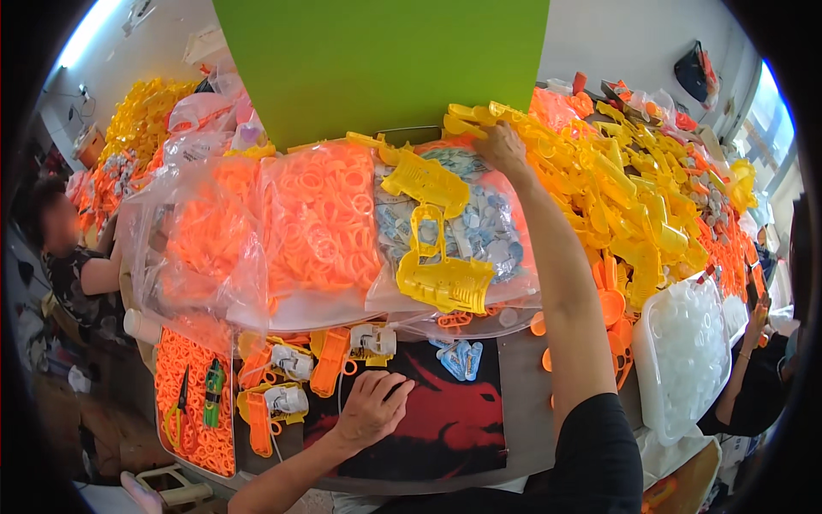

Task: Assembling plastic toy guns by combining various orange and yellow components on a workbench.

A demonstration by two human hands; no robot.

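At the far side of the table my right hand (pixel 503 147) reaches up to the yellow heap, its fingers closed on a yellow plastic part (pixel 465 118); the fingertips are partly hidden. My left hand (pixel 374 409) rests palm down on a black mat with a red print (pixel 454 428), fingers loosely bent and apart, with nothing seen in it. Beside it lie several yellow-and-orange assemblies with white cylinders (pixel 330 360). Two joined yellow shells (pixel 443 278) lie over the bags ahead. Small blue-and-white pieces (pixel 460 358) sit on the mat's far edge.
Clear bags of orange rings (pixel 321 223) and of blue-grey parts (pixel 462 223) fill the middle. A heap of yellow parts (pixel 625 193) rises right, above a white tub of translucent pieces (pixel 685 351). Scissors (pixel 177 420) and a green tool (pixel 213 394) lie left. People sit at both sides.
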